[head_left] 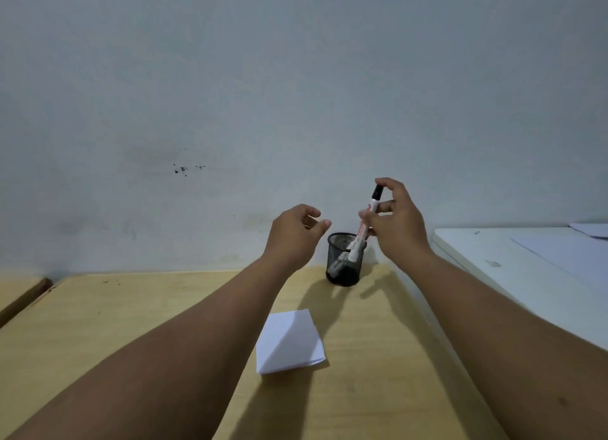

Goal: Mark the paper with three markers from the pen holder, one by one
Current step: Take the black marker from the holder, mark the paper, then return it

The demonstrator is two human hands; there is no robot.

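A black mesh pen holder (342, 275) stands at the back of the wooden table (131, 324), close to the wall. My right hand (399, 224) grips a white marker (362, 229) with a black cap, held upright and slightly tilted, its lower end at the holder's rim. More markers show dimly through the mesh. My left hand (292, 234) hovers just left of the holder, fingers curled and apart, holding nothing. A folded white paper (289, 341) lies on the table nearer to me, between my forearms.
A white surface (493, 252) with sheets of paper on it adjoins the table on the right. A grey-white wall rises right behind the holder. At far left a gap separates the table from another wooden piece (19, 295).
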